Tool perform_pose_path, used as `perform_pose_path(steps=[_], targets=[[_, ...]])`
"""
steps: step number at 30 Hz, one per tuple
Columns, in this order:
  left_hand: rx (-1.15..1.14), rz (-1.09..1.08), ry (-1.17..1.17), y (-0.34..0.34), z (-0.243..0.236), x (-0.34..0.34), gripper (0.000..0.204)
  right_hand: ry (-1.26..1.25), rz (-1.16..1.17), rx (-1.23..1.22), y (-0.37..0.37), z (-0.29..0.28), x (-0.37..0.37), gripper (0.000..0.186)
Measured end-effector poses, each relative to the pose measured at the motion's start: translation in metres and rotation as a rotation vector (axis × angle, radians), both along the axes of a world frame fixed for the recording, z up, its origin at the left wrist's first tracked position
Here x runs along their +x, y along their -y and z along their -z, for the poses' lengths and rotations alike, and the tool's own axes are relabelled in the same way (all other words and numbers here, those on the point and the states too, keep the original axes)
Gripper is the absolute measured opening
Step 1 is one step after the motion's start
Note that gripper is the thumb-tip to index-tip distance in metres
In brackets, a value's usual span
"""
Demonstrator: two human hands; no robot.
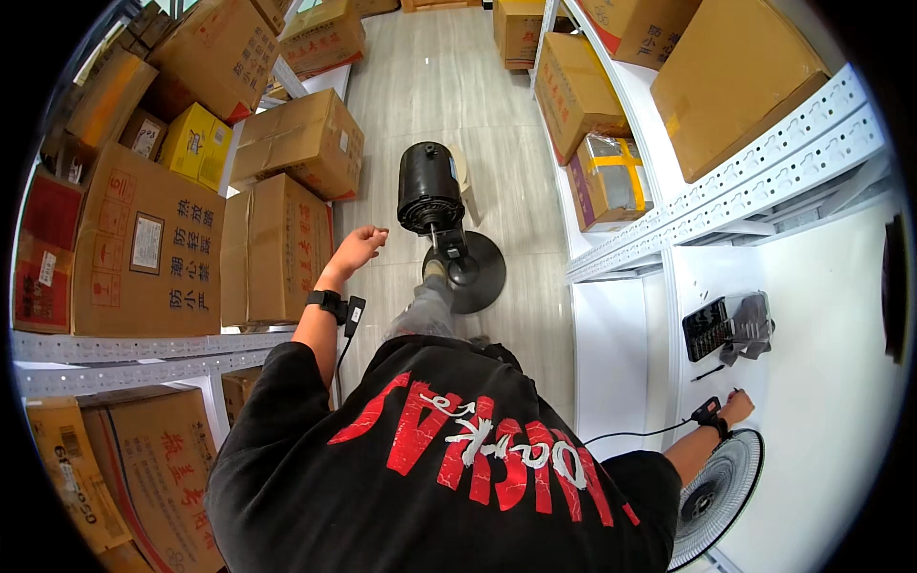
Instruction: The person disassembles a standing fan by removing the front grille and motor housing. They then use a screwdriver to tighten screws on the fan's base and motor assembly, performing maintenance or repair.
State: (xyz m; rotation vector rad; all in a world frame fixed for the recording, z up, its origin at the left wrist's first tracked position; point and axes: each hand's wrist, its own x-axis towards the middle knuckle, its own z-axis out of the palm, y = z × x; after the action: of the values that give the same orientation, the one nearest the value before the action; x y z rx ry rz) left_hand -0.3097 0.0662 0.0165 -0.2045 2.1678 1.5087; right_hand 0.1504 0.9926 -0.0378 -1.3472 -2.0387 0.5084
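Note:
My left hand [360, 251] hangs in the air over the aisle with loosely bent fingers, holding nothing that I can see. To its right is a black fan motor [427, 186] on a short stand with a round black base [487, 272], beside my leg. My right hand [736, 409] rests at the white tabletop [812, 382], its fingers closed; what they hold, if anything, is too small to make out. Just below that hand lies a round fan grille [731, 497], partly hidden by my arm. A thin black tool [708, 372] lies a little above it.
Beyond the tool are a black case of small parts [707, 329] and a grey plastic bag [753, 325]. Cardboard boxes [148, 248] fill the left shelves; more boxes [735, 86] stand on the right rack [764, 162]. A pale stool [462, 177] stands behind the motor.

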Motion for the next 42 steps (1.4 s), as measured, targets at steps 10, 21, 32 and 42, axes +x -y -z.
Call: perform_pose_path(steps=[10, 21, 32, 42], targets=[[0.176, -0.234, -0.25, 0.003, -0.003, 0.007, 0.038, -0.84, -0.209, -0.241, 0.232, -0.214, -0.116, 0.051], [0.263, 0.392, -0.371, 0.011, -0.105, 0.072, 0.026, -0.524, -1.055, -0.701, 0.523, -0.218, -0.227, 0.026], [0.715, 0.266, 0.072, 0.015, -0.112, 0.163, 0.05, -0.218, -1.721, -0.38, 0.75, -0.204, -0.241, 0.022], [0.921, -0.052, 0.051, 0.007, -0.086, 0.182, 0.03, -0.065, -1.698, -0.937, 0.723, -0.211, -0.199, 0.044]])
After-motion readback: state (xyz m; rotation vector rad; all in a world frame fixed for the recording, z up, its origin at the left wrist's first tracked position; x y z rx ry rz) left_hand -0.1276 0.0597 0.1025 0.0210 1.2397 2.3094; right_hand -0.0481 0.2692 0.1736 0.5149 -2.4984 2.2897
